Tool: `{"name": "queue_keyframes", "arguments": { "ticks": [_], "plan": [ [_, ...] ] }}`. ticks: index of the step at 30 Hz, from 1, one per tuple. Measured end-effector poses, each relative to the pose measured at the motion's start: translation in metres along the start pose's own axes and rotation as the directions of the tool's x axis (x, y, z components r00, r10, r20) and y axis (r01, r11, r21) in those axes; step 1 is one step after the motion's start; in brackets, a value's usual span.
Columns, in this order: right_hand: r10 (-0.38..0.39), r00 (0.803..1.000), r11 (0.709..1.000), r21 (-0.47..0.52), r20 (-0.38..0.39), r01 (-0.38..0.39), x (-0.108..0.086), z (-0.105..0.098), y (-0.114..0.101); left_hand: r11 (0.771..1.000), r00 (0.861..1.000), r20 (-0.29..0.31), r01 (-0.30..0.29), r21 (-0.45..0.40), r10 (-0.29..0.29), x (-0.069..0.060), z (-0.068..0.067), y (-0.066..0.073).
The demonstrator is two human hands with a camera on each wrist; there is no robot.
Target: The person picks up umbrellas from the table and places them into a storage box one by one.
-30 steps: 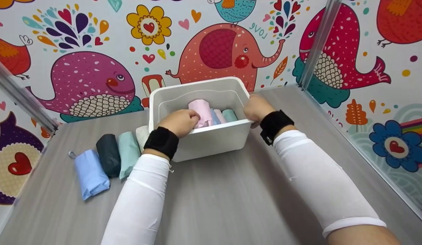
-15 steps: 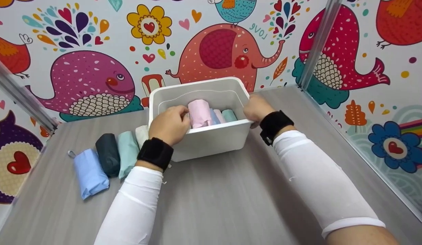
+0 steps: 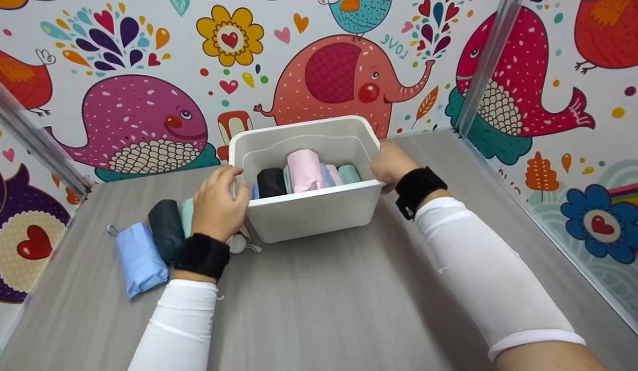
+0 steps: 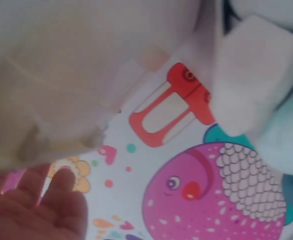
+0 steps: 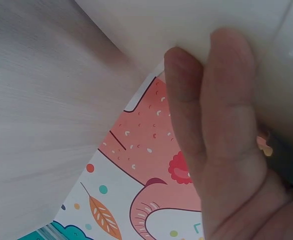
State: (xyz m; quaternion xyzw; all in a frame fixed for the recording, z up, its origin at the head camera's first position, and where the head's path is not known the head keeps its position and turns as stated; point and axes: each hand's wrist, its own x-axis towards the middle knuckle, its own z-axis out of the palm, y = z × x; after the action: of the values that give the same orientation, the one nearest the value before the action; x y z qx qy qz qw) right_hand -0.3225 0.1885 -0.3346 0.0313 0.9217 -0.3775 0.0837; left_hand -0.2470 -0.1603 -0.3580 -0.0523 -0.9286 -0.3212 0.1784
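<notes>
the location is a walled work booth; the building type cannot be determined. a grey wood-grain desk (image 3: 319,299) forms the base. a rear panel (image 3: 246,90) printed with cartoon animals (image 3: 334,87) adjoins the desk's rear edge; printed side panels (image 3: 566,139) adjoin its left and right edges. metal posts (image 3: 485,67) stand at both rear corners of the desk.

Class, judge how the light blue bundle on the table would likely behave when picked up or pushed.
The light blue bundle would probably give when squeezed, since its near end is creased. It looks somewhat flattened, so a push may slide it. Its small loop might flop when lifted.
</notes>
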Motion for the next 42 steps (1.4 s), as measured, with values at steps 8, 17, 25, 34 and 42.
{"name": "queue_keyframes", "arguments": {
  "ticks": [8, 17, 25, 34, 42],
  "plan": [
    [0.004, 1.000, 1.000, 0.010, -0.003, -0.004, 0.000, 0.000, 0.001, 0.996, 0.998, -0.014, 0.067, -0.066, -0.068, -0.013, -0.001, -0.023],
    [0.002, 1.000, 1.000, 0.022, 0.005, -0.002, -0.002, -0.001, 0.000, 0.980, 0.991, 0.007, 0.136, -0.145, -0.136, -0.026, 0.010, -0.039],
    [0.001, 1.000, 1.000, 0.029, 0.012, -0.001, -0.002, 0.000, 0.000, 0.972, 0.979, 0.012, 0.204, -0.117, -0.204, -0.032, 0.023, -0.045],
    [-0.011, 1.000, 1.000, 0.011, 0.007, 0.011, -0.002, 0.001, 0.000, 0.957, 0.948, 0.144, 0.288, -0.020, -0.282, -0.038, 0.034, -0.049],
    [-0.005, 1.000, 1.000, 0.007, 0.010, 0.005, -0.003, 0.000, 0.000, 0.948, 0.927, 0.199, 0.316, 0.037, -0.317, -0.038, 0.039, -0.051]
  ]
}}
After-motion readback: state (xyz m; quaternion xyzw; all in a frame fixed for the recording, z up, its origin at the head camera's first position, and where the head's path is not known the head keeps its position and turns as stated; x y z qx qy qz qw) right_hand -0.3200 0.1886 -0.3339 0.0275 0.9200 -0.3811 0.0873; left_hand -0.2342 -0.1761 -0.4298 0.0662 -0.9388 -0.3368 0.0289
